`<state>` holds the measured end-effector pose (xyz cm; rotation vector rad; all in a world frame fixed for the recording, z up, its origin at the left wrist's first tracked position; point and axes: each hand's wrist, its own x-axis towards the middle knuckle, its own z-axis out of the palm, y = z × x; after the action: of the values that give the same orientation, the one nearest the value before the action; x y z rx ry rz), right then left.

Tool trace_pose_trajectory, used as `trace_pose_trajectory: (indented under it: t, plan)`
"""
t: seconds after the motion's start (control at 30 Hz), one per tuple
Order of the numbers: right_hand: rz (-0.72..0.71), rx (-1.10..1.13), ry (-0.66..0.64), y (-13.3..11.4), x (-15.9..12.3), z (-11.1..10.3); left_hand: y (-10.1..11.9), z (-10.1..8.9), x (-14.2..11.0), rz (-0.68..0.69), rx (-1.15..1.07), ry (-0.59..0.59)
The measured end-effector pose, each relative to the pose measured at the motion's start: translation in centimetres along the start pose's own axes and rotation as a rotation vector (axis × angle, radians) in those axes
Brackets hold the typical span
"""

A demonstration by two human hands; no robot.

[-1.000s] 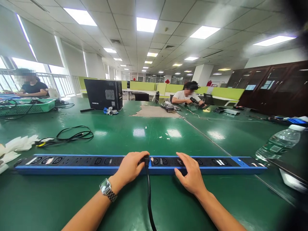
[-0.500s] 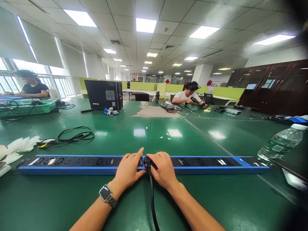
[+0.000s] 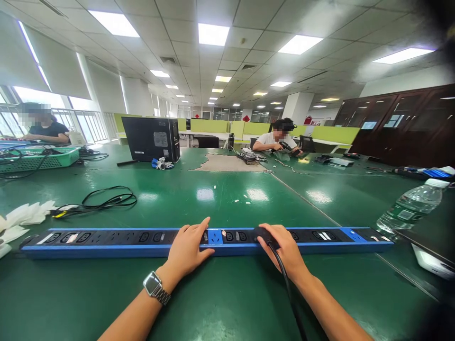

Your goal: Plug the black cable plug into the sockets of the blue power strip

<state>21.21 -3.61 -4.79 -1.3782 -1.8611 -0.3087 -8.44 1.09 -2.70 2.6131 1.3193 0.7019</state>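
Note:
A long black power strip (image 3: 117,237) in a blue housing lies crosswise in front of me. My left hand (image 3: 190,244) grips it left of the middle, fingers over the top and thumb at the near edge. On its wrist is a watch (image 3: 152,284). Just right of that hand, a blue socket (image 3: 215,236) is uncovered. My right hand (image 3: 284,248) is closed round a black plug (image 3: 263,235) over the strip, right of the middle. Whether the plug sits in a socket cannot be made out. Its thick black cable (image 3: 286,279) runs down toward me.
On the green table (image 3: 170,194) lie a coiled black cable (image 3: 110,199) and white tissues (image 3: 26,215). A plastic bottle (image 3: 412,206) leans at the right. Farther back stand a computer case (image 3: 151,138) and a green basket (image 3: 53,158). One person (image 3: 275,137) works across the table, another at far left.
My right hand has moved right along the power strip with the plug, baring the blue socket. My left hand keeps its place on the strip. The view has shifted slightly.

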Motion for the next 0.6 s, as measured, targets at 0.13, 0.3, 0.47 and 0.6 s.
trace_pose_trajectory:
  t: [0.13, 0.3, 0.47, 0.6]
  plan:
    - [-0.053, -0.030, -0.121, -0.5, 1.2, -0.6, -0.1, -0.1, 0.0, -0.007, -0.011, 0.001]
    - [-0.047, -0.071, -0.107, -0.1, 0.1, -0.2, 2.5, 0.1, 1.0, 0.097, -0.079, 0.051]
    - [-0.019, -0.220, -0.033, 0.4, -1.8, 0.7, 7.9, 2.9, 4.3, 0.258, -0.134, 0.042]
    - [-0.011, -0.244, -0.075, 0.3, -1.9, 0.9, 10.7, 5.3, 6.5, 0.246, -0.059, -0.017]
